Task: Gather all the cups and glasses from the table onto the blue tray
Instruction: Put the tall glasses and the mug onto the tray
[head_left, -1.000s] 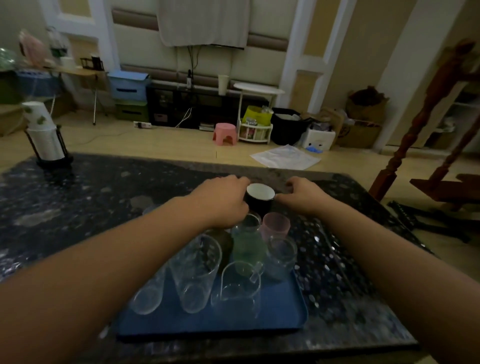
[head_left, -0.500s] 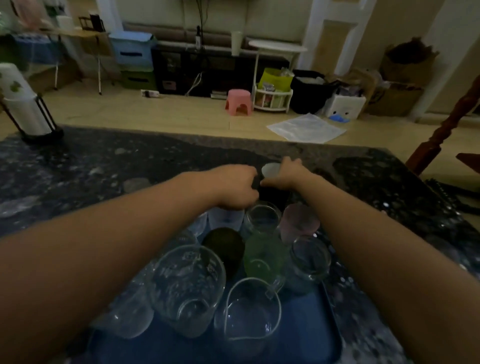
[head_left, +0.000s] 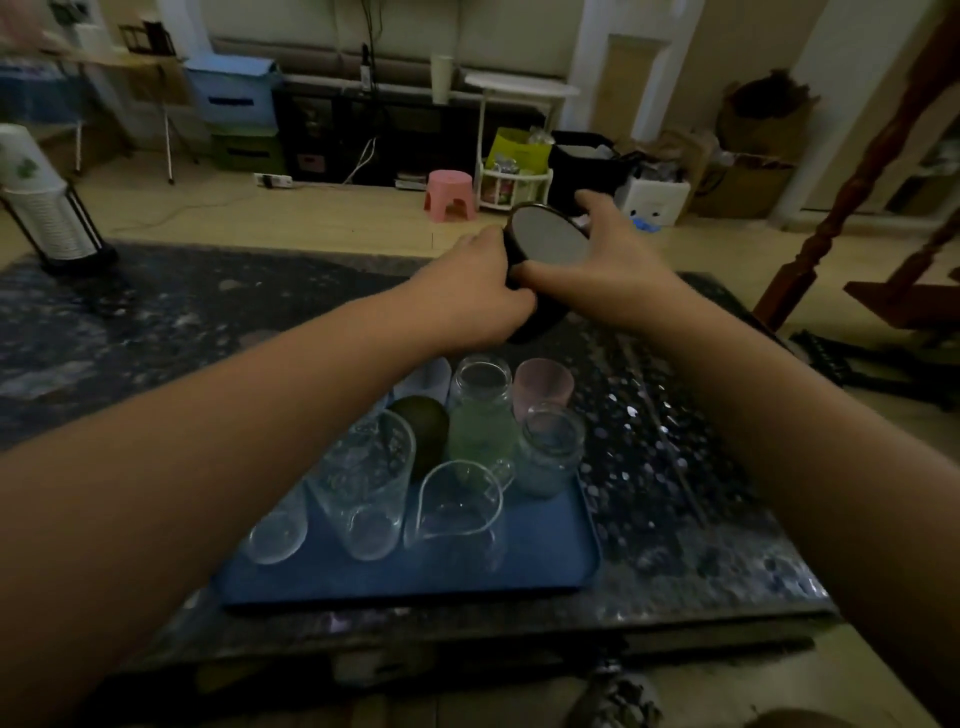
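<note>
1. Both of your hands are on the black cup (head_left: 540, 270), just above the middle of the frame. It is up off the table (head_left: 156, 322) and tipped, so its pale inside faces you.
2. Your left hand (head_left: 467, 291) wraps its fingers round the cup's left side. Your right hand (head_left: 618, 260) curls round the right side, with the thumb along the near edge. Two hands make sense here, because the cup looks wide and could slip.
3. The blue tray (head_left: 519, 571) sits in the lower middle of the frame, close to the near edge of the table, so it is easy for you to reach.
4. The tray is already crowded. You can see a tall clear glass (head_left: 369, 483), a clear jug (head_left: 457, 509), a small clear glass (head_left: 275, 535), a green jar (head_left: 480, 415), a bluish jar (head_left: 548, 452), a pink cup (head_left: 543, 384) and a dark round cup (head_left: 423, 431). They stand close together at the far end, which leaves the bare blue part near you.
5. The black cup looks like the last one to bring over. I think the bare near part of the tray is the best spot for it.
6. Set it down slowly. The glasses are packed tight, and a bump could knock one over.
7. In the upper left of the frame there is a stack of paper cups (head_left: 31, 192) in a holder. It may not be part of your job.
</note>
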